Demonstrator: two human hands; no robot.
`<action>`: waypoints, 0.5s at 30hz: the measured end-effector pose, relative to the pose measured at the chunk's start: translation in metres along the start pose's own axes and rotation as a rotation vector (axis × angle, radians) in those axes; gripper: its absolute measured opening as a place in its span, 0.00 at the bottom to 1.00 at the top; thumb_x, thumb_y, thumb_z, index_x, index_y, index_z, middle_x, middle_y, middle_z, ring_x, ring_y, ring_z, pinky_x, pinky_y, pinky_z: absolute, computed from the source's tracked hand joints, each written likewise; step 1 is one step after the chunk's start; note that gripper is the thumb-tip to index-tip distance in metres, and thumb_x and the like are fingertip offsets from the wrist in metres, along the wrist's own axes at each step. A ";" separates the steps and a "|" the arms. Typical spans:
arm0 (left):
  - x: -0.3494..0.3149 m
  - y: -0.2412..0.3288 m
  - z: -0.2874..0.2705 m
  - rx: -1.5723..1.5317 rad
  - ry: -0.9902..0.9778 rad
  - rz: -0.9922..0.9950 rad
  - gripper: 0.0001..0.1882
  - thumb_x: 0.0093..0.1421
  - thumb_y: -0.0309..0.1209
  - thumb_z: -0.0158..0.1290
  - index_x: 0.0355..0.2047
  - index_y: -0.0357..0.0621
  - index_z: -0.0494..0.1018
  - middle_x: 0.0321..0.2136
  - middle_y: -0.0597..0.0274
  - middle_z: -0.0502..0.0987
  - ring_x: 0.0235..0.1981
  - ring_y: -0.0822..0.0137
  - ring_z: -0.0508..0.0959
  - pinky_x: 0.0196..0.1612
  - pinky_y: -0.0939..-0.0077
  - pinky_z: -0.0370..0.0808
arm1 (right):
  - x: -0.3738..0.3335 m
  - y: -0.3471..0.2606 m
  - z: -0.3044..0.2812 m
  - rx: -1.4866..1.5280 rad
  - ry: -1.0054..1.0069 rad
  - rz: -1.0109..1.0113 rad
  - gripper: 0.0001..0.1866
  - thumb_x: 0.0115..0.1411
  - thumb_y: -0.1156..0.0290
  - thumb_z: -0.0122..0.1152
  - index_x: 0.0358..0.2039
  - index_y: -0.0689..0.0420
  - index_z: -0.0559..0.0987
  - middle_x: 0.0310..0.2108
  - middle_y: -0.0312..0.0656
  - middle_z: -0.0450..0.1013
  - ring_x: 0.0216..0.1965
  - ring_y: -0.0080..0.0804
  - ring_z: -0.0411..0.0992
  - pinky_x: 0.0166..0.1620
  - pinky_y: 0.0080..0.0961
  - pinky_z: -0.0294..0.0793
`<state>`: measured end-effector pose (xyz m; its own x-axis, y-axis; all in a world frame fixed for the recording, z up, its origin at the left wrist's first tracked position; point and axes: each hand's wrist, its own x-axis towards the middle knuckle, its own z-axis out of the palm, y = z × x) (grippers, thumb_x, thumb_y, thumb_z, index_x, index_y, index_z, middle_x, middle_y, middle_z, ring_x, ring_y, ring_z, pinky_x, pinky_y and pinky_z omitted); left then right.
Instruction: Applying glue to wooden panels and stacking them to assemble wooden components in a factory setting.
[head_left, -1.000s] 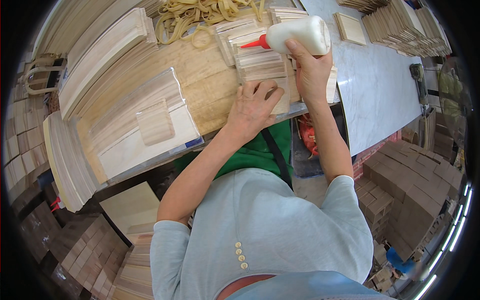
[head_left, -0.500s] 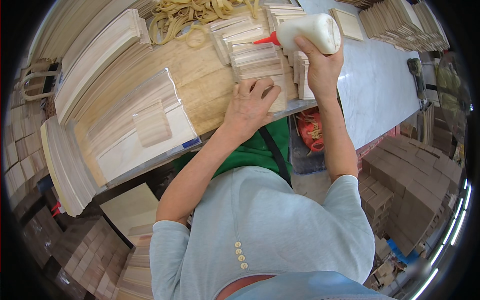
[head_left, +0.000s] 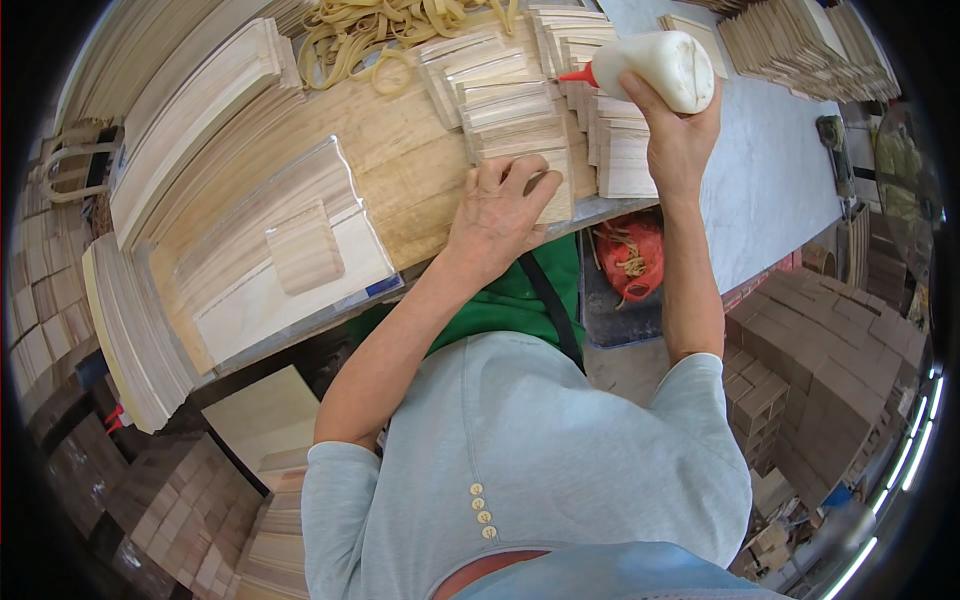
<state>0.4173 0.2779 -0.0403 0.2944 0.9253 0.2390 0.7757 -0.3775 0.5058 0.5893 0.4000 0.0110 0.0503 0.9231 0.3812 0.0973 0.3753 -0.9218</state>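
Note:
A white squeeze bottle (head_left: 660, 70) with a red nozzle lies tilted in my right hand (head_left: 682, 150), its fingers wrapped round the body. The nozzle points left, above a row of overlapping small wooden boards (head_left: 625, 165). My left hand (head_left: 498, 210) rests with curled fingers on the nearest board of another overlapping row (head_left: 517, 130), holding it at the bench's front edge. Thin white lines run along several board edges in that row. Farther left, a larger thin board (head_left: 225, 315) has a white bead along its edges, and a small rectangular board (head_left: 303, 248) lies on it.
Tan strap-like bands (head_left: 375, 35) are heaped at the back of the wooden bench (head_left: 400, 165). Long wooden strips (head_left: 200, 130) are stacked on the left. A pale tabletop (head_left: 770, 170) adjoins on the right, with board stacks (head_left: 790, 50) behind. Below hangs a red bag (head_left: 630, 265).
My right hand has moved the bottle to the right, away from the row under my left hand. My left hand stays in the same place.

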 end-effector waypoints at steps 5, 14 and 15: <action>-0.001 -0.001 0.003 -0.006 0.003 -0.007 0.34 0.38 0.29 0.64 0.51 0.51 0.70 0.50 0.66 0.65 0.50 0.56 0.63 0.54 0.61 0.66 | -0.007 -0.005 -0.005 0.212 0.069 0.067 0.30 0.50 0.77 0.72 0.51 0.63 0.68 0.45 0.42 0.73 0.45 0.29 0.73 0.48 0.24 0.74; -0.001 0.000 0.003 -0.001 0.033 0.005 0.34 0.38 0.29 0.63 0.50 0.52 0.70 0.49 0.65 0.66 0.50 0.56 0.64 0.53 0.61 0.67 | -0.037 0.005 0.036 0.344 -0.072 0.216 0.31 0.48 0.79 0.73 0.50 0.62 0.66 0.43 0.42 0.72 0.45 0.28 0.73 0.48 0.26 0.74; -0.001 0.000 0.003 0.001 0.041 0.002 0.34 0.38 0.28 0.63 0.50 0.51 0.70 0.49 0.65 0.66 0.50 0.56 0.64 0.53 0.60 0.67 | -0.038 0.005 0.039 0.321 -0.082 0.197 0.32 0.47 0.79 0.73 0.51 0.62 0.65 0.43 0.41 0.72 0.45 0.28 0.73 0.48 0.26 0.74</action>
<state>0.4188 0.2767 -0.0428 0.2732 0.9221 0.2739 0.7753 -0.3797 0.5048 0.5488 0.3699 -0.0107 -0.0438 0.9789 0.1994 -0.2227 0.1850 -0.9572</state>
